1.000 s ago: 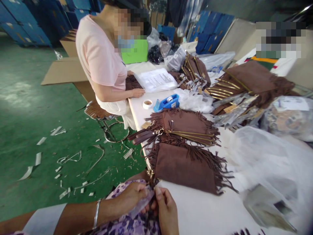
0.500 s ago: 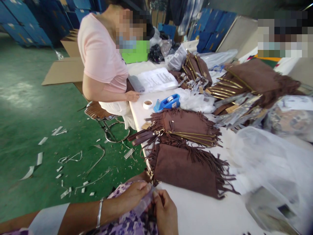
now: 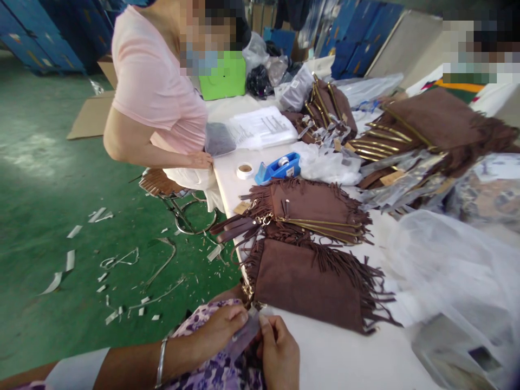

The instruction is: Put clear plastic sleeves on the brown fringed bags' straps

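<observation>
1. Pinching a clear plastic strip (image 3: 244, 337), the left hand (image 3: 215, 331) and right hand (image 3: 278, 355) each keep a clenched grip on it.
2. The strip spans both grips, just below the brown fringed bag (image 3: 309, 281) at the tabletop (image 3: 345, 357) edge.

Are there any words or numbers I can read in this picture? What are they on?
None can be read.
White sheets in plastic: printed lines, too blurred.
Small tan tags on the brown fringed bags: too small.
Blue tape dispenser: no legible label.
</observation>
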### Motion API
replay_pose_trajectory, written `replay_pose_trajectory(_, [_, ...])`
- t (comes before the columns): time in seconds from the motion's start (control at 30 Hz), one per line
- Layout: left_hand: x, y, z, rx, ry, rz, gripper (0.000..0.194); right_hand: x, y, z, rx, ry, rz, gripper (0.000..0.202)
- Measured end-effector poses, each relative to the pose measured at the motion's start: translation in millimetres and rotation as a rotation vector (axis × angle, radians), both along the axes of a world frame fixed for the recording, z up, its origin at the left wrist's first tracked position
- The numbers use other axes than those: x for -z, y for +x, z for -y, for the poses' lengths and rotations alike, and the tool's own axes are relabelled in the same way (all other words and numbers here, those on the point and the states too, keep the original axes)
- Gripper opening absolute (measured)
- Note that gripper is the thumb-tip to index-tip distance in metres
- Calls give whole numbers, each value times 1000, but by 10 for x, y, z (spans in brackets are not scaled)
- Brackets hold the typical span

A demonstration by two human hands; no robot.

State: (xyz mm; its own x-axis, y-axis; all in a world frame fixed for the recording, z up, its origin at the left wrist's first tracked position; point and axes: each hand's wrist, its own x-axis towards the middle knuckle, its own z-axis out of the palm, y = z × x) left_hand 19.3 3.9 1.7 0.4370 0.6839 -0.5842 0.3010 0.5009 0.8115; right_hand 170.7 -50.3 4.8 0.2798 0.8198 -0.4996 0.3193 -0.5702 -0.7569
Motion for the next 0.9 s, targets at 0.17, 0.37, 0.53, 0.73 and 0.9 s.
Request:
replay_pose_trajectory(0.17, [13, 15, -39, -70, 48, -19, 38, -19, -3, -25, 16, 35, 45, 37])
replay_pose_trajectory(0.37, [-25, 49, -86, -146, -33, 35, 40, -78, -2, -65, 75, 16, 87, 38])
replay_pose_trajectory(0.53, [-28, 62, -57, -232, -94, 41, 36, -106, 15, -82, 67, -10, 89, 39])
replay_pose_trajectory(0.73, [-28, 60, 12, -329, -202, 127, 39, -55, 51, -118, 30, -65, 111, 37])
replay_pose_trajectory(0.9, [-70, 143, -27, -440, -168, 87, 34, -44, 46, -99, 35, -63, 79, 37])
